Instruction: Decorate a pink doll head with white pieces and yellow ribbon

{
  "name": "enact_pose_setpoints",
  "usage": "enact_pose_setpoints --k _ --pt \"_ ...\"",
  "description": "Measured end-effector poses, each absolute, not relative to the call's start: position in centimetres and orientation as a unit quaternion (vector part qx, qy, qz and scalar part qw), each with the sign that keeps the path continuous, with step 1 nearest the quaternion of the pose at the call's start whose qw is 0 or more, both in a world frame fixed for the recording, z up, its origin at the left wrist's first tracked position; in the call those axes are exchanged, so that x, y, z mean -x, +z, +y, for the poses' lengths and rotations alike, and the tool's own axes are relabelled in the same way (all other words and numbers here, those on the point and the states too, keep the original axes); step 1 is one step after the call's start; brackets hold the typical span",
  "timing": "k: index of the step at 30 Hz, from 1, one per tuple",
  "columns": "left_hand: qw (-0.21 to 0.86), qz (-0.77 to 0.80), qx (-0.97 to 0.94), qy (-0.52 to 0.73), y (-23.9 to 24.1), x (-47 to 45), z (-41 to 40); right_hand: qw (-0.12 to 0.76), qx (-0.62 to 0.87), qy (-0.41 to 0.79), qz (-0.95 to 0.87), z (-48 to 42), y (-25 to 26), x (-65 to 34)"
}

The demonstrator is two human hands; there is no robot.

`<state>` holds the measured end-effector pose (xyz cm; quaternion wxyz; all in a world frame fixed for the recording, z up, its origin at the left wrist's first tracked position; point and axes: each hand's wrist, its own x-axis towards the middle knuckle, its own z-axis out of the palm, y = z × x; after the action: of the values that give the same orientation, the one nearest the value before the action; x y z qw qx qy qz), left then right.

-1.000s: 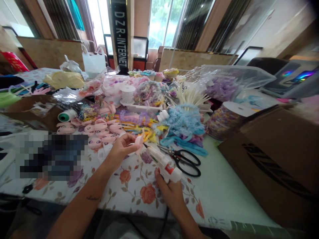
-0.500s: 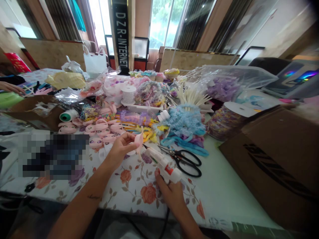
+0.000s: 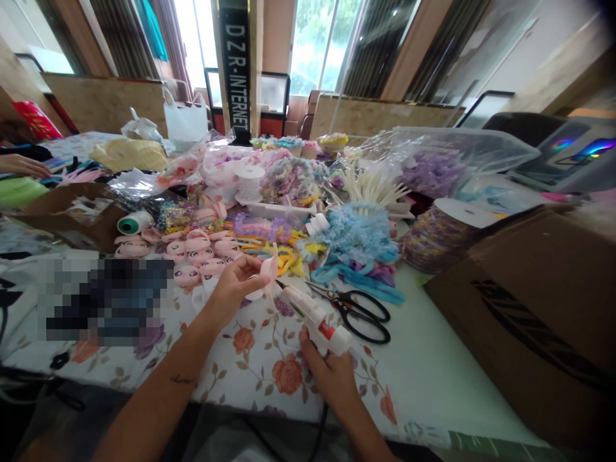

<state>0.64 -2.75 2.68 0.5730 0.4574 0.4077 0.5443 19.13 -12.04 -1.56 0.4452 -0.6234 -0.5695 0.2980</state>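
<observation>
Between the thumb and fingers of my left hand (image 3: pixel 239 282) is a pink doll-face piece with long ears (image 3: pixel 270 274), turned edge-on so its face is hidden. My right hand (image 3: pixel 328 367) is wrapped round the handle of a white glue gun (image 3: pixel 315 317), its dark nozzle pointing up and left at the pink piece. Whether the nozzle touches it I cannot tell. Black-handled scissors (image 3: pixel 363 314) lie just right of the glue gun. Several similar pink doll faces (image 3: pixel 199 255) with painted eyes sit in a group beyond my left hand.
Blue ruffled trim (image 3: pixel 359 234), a ribbon spool (image 3: pixel 436 234) and a white spool (image 3: pixel 249 183) crowd the far side. A cardboard box (image 3: pixel 529 308) stands at right, an opened carton (image 3: pixel 72 215) at left. Another person's hand (image 3: pixel 24 165) shows at the far left. Flowered cloth (image 3: pixel 212 378) covers the table.
The view has shifted very slightly. Both hands keep their hold on the pink piece and the glue gun, while the other person's hand at far left has moved a little.
</observation>
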Motion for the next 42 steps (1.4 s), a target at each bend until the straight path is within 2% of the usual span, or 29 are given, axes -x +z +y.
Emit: enact_pose_setpoints --k 21,42 --pt "0.575 0.402 -0.446 0.555 2.3 -0.4 -2.6 0.427 0.584 0.273 -0.634 -11.9 -2.5 -19.8" --pt "0.573 0.405 -0.453 0.550 2.4 -0.4 -2.6 0.403 0.622 0.351 -0.572 -12.7 -2.2 -19.7"
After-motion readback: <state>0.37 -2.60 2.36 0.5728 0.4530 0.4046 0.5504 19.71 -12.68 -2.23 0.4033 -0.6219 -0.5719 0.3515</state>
